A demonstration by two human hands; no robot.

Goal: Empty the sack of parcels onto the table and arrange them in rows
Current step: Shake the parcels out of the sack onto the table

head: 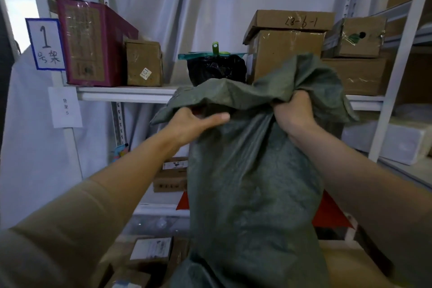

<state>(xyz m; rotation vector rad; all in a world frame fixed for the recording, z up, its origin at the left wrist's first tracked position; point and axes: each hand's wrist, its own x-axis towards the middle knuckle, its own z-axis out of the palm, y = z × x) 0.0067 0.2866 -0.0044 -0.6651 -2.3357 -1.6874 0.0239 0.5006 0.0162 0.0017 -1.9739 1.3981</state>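
While both hands (243, 121) grip, sack (252, 182) hangs.

Both arms reach forward and up, clad in tan sleeves. The left hand (194, 124) pinches a fold of dark green woven sack (252, 182), thumb extended; the right hand (295, 112) clenches bunched cloth.
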